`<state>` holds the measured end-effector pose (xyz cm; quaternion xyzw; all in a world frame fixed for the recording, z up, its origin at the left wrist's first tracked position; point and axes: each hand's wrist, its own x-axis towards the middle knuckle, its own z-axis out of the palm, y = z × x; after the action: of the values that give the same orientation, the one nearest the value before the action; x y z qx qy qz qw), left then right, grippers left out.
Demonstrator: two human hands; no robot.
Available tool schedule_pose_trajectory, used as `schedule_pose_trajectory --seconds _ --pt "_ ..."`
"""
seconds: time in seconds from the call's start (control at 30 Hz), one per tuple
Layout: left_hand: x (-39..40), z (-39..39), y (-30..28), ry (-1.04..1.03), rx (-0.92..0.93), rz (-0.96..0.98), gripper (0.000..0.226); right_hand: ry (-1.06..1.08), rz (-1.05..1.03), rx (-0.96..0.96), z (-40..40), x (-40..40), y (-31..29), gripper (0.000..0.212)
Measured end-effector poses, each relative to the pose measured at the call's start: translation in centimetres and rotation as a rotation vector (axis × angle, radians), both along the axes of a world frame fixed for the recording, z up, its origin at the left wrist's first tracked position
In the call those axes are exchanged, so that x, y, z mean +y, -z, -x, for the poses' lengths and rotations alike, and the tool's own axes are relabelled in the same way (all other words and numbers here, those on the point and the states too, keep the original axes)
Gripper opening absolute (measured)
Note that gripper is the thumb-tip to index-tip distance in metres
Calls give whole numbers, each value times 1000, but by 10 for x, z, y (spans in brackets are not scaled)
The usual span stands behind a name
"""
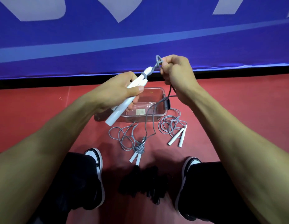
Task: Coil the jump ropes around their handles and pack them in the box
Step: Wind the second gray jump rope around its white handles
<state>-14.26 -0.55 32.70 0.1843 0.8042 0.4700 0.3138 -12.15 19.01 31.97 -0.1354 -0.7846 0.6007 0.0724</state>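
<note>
A person crouches over a red floor [237, 110], both bare arms stretched forward. The left hand [122, 88] grips a pair of white handles [124, 101] side by side, thumb pressed across them, the handles tilted up and to the right. One turn of grey rope [158, 61] already circles the upper end of the pair. The right hand [176, 73] pinches that rope just beside the handle tips, fingers curled round it, a small loop standing above the knuckles — the rest of the cord hangs down past the wrist toward the floor.

Below the hands sits a clear plastic box [161, 116] on the floor, with two small pale labels on its base. In front of the box lie two more ropes. One, partly wound [139, 149], has grey coils bunched at the top of its two white handles and loose loops spread to the left. The other, loose rope [172, 126], lies in a tangle by the box's right corner, its handles [177, 136] pointing toward the person.

A blue banner [140, 38] with pale lettering runs along behind. Black-and-white shoes [96, 160] and dark trousers frame the bottom — a dark bundle lies between the feet, too shadowed to identify.
</note>
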Motion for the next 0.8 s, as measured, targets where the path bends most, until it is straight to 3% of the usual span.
schedule_pose_trajectory --seconds 0.07,0.2,0.33,0.6,0.8 --pt "-1 0 2 -29 44 37 17 -46 64 -39 -2 2 -7 14" --pt "0 -2 0 -29 124 78 20 -145 -86 14 -11 -2 -8 42" --pt "0 -6 -1 14 94 59 18 -76 -40 116 -7 -8 -3 32" --pt "5 -10 4 50 22 -13 20 133 -35 143 -1 -2 3 39" --pt "1 2 11 140 111 -28 21 327 -57 192 3 7 6 28"
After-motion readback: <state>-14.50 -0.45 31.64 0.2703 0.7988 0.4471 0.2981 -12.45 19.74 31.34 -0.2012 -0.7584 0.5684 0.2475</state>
